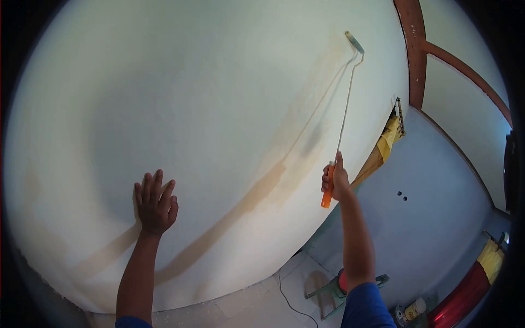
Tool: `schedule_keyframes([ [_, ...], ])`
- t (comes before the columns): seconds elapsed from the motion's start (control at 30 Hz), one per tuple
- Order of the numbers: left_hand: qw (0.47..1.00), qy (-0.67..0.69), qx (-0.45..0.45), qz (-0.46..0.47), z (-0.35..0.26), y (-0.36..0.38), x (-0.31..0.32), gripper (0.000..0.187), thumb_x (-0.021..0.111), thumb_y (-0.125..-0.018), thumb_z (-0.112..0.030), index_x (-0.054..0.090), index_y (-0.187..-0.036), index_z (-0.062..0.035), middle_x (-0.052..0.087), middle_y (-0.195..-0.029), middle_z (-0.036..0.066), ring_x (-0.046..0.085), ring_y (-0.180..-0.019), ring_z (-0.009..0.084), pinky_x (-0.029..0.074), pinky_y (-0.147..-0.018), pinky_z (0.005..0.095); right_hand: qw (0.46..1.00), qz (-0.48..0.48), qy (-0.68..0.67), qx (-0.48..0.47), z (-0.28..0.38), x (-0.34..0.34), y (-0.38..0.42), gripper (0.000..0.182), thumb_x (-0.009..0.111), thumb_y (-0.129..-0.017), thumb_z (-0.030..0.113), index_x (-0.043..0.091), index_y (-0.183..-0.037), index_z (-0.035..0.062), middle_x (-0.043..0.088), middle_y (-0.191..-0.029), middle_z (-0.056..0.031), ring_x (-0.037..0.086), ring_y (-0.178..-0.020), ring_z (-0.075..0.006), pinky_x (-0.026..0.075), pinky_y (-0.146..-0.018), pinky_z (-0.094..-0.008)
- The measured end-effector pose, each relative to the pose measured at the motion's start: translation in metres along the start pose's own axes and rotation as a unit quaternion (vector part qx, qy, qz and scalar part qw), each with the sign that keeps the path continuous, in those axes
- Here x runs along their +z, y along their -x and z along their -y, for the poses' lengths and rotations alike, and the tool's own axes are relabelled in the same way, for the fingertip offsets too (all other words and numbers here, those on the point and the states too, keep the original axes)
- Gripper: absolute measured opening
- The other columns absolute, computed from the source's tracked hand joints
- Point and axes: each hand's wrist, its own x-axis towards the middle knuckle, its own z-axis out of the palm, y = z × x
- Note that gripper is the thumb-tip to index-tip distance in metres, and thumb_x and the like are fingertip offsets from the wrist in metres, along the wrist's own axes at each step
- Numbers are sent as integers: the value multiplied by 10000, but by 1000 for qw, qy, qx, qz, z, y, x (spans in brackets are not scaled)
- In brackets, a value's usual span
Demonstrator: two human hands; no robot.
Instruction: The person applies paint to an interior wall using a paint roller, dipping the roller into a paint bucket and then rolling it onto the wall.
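Observation:
My right hand (338, 180) is wrapped round the orange handle of a paint roller (330, 188). The roller's long thin wire frame runs up from my fist, and its narrow roller head (354, 42) is against or very close to the wall, high on the right. Flat against the pale wall (219, 109), or just off it, is my left hand (156, 204), fingers stretched out and holding nothing. Shadows of both arms and the roller fall across the wall, over patches of a faint tan tone.
Yellow cloth (387, 139) hangs at an opening in the wall's right edge. A green stool (333, 295) with something red on it stands on the tiled floor (246, 300), near a dark cable (295, 309). A white container (415, 309) and a red-yellow curtain (465, 292) are at lower right.

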Motion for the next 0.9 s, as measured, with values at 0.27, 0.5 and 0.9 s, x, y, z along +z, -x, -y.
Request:
schedule_keyframes([
  [0.27,1000,10,-11,3,1,-4,1,359,515,-834,-211,579,-1186,-179,393,-1412,81,267,-1356,290,118,-1104,501,997,-8,-12,78,-127,19,40,716,269,-818,759,448,-681,79,414,-486,-42,429,-353,-182,399,-366,-312],
  [0.5,1000,12,-5,3,3,-4,5,364,513,-836,-217,575,-1192,-176,397,-1409,85,270,-1355,291,114,-1103,501,990,26,13,141,-376,55,184,655,304,-885,655,458,-631,72,435,-486,-52,458,-380,-188,405,-377,-323],
  [0.9,1000,-16,10,11,5,1,6,376,514,-836,-228,563,-1200,-151,387,-1410,123,259,-1354,323,95,-1103,501,993,-15,56,104,-358,87,172,678,236,-889,671,477,-650,84,456,-496,-60,466,-374,-193,419,-361,-320],
])
